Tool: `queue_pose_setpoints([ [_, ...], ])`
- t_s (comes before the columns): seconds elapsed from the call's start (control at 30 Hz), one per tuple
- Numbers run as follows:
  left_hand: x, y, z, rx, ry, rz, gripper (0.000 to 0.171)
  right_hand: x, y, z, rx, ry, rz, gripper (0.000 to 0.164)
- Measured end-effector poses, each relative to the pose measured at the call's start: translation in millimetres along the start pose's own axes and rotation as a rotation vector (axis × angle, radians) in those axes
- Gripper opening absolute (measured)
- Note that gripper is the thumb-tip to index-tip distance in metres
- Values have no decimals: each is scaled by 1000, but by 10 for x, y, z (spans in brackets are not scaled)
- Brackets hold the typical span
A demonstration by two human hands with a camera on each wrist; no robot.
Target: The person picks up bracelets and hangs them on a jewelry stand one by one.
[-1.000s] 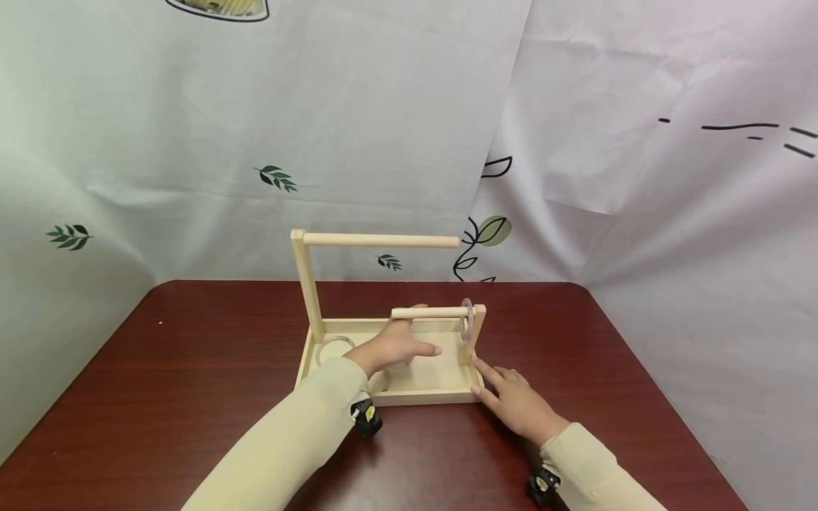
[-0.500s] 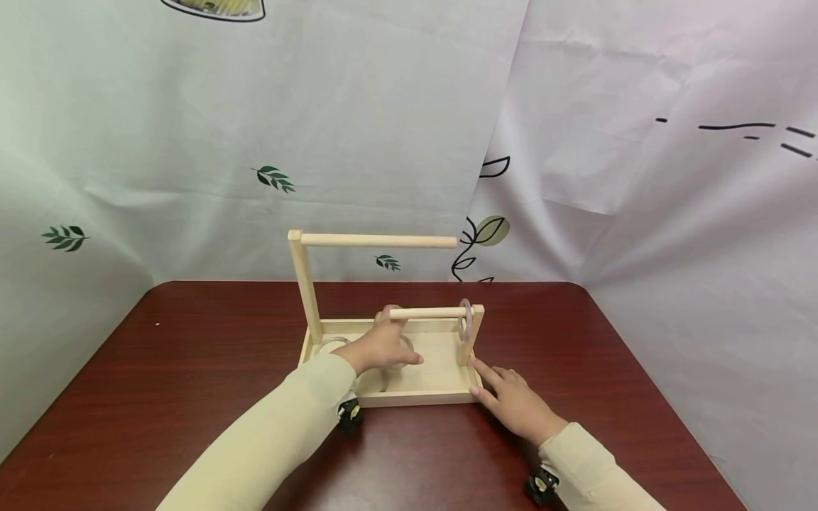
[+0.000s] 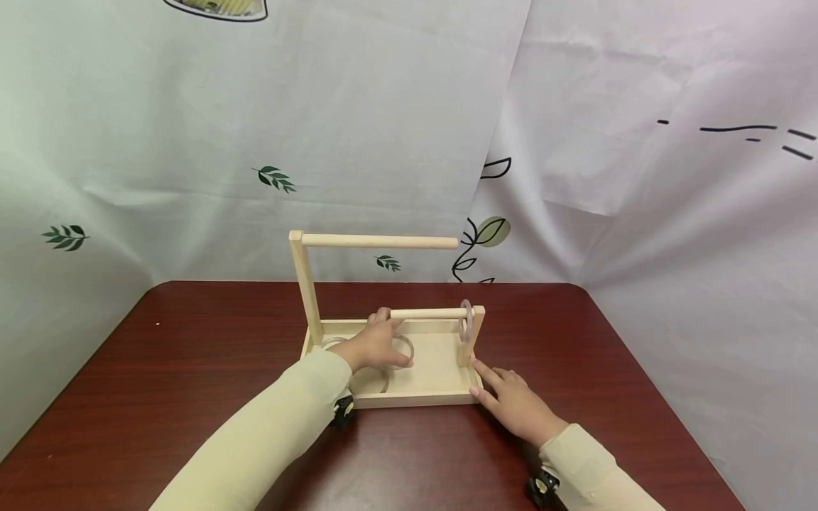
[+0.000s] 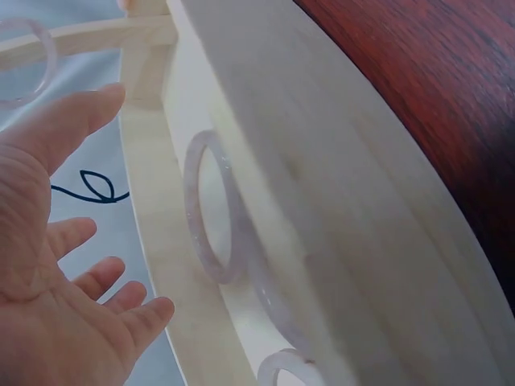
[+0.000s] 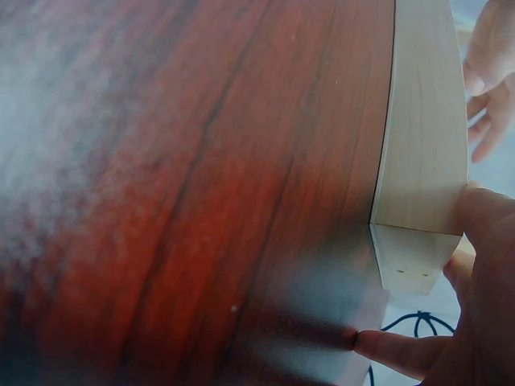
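A pale wooden jewellery stand has a tray base [image 3: 434,399], a tall left post with a long bar [image 3: 380,241], and a short right post with a lower bar [image 3: 424,313]. One pale lilac bangle [image 3: 470,324] hangs on the lower bar near its post. Several similar bangles lie in the tray, among them a middle bangle [image 3: 412,349] and a front bangle [image 3: 386,382]. My left hand [image 3: 377,345] hovers over the tray, fingers apart and holding nothing in the left wrist view. My right hand [image 3: 514,403] touches the tray's right front corner with extended fingers.
The stand sits on a dark red wooden table [image 3: 192,397]. Behind and beside it hangs a white printed cloth [image 3: 383,142]. The long bar stands above and behind my left hand, and its right end is free.
My left hand has moved left over the tray, away from the lower bar's post, uncovering the middle bangle. The right hand stays at the corner, and the bangle on the bar has not moved.
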State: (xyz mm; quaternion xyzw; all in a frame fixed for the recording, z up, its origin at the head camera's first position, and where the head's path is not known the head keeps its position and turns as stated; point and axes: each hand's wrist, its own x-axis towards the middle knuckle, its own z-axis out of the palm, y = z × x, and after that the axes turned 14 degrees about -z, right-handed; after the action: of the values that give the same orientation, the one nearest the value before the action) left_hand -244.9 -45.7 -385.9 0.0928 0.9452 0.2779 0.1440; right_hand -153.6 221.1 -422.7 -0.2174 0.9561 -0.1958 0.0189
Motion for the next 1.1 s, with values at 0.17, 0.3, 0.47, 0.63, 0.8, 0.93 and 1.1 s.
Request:
queue_pose_setpoints([
  [0.17, 51, -37, 57, 8, -7, 1, 92, -4, -3, -1, -2, 4, -2, 56],
  [0.3, 71, -54, 92, 23, -10, 8, 93, -8, -4, -1, -3, 6, -1, 56],
  [0.47, 68, -54, 97, 67, -20, 6, 93, -8, -9, -3, -1, 7, -2, 56],
  [0.63, 42, -45, 80, 99, -43, -1, 94, -5, -10, -3, 0, 7, -1, 56],
  [0.8, 14, -45, 78, 117, -59, -13, 95, -3, -11, -3, -1, 6, -2, 56],
  [0.93, 8, -56, 94, 136, -69, -15, 97, -5, -17, -10, 1, 6, -2, 56],
  [1.1, -6, -49, 100, 147, -83, -27, 99, -9, -16, -12, 0, 4, 3, 56],
])
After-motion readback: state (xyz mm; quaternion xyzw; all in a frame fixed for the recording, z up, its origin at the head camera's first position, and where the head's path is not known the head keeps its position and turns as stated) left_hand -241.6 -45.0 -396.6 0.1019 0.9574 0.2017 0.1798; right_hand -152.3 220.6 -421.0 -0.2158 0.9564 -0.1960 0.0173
